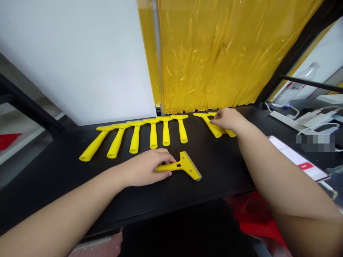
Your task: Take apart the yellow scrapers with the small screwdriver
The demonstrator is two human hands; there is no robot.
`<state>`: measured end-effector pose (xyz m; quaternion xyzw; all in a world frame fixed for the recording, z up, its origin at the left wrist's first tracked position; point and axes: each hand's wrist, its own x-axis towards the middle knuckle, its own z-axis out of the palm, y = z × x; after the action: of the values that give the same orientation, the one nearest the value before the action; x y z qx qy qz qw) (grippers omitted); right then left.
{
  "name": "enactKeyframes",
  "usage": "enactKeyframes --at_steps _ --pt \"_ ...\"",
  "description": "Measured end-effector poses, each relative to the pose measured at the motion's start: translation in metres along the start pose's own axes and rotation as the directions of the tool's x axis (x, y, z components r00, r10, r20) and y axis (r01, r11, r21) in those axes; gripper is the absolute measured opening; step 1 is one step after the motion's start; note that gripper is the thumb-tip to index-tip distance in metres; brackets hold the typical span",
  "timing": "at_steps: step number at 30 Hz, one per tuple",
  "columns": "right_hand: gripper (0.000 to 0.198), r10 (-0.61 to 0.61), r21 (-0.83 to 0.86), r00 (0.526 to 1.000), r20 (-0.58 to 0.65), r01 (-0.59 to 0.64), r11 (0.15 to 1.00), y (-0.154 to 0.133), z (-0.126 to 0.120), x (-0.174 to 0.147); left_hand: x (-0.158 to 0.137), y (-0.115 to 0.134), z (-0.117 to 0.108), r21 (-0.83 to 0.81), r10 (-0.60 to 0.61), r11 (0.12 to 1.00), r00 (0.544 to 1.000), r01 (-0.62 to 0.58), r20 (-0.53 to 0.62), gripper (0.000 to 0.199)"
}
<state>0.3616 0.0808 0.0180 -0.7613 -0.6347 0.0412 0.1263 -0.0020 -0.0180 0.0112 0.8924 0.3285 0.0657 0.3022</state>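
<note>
My left hand [150, 167] is closed around the handle of a yellow scraper [187, 166]. That scraper lies low over the black tabletop, its wide head and metal blade edge facing right. Farther right, my right hand [227, 118] has its fingers bent onto a yellow scraper [228, 131], partly hidden under the hand. Beside it, touching or nearly touching my fingertips, lies another yellow scraper [210, 124]. Several more yellow scrapers [152, 135] form a row left of centre, heads toward the back and handles toward me.
The black table [171, 194] spans the front. A white panel [80, 64] and a yellow plastic sheet [209, 53] stand along its back edge. On the right are a phone [297, 159] with a lit screen, white cables and a clear bottle [297, 85].
</note>
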Motion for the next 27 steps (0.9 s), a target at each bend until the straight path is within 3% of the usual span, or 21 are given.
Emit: enactKeyframes --at_steps 5,12,21,24,27 --pt "0.034 0.0 -0.14 0.996 0.093 0.014 0.99 -0.013 0.015 0.0 0.0 0.001 -0.001 -0.019 -0.008 1.0 1.0 0.008 0.001 0.033" --pt "0.038 -0.046 -0.156 0.999 0.022 0.049 0.987 -0.04 0.017 -0.021 0.001 0.002 -0.002 -0.007 -0.016 1.0 1.0 0.016 0.01 0.033" --pt "0.045 -0.186 -0.124 0.982 0.032 0.189 0.974 -0.078 0.023 -0.059 0.002 0.0 -0.002 0.012 -0.01 1.0 1.0 0.009 0.018 0.032" --pt "0.038 -0.162 -0.004 0.987 -0.001 0.162 0.987 -0.071 0.018 -0.053 0.001 -0.001 -0.002 0.028 -0.011 1.0 1.0 0.011 0.018 0.031" --pt "0.02 -0.061 0.39 0.997 -0.039 0.072 0.918 -0.056 0.008 -0.039 0.001 0.0 -0.003 0.044 -0.019 0.999 0.999 0.018 0.031 0.032"
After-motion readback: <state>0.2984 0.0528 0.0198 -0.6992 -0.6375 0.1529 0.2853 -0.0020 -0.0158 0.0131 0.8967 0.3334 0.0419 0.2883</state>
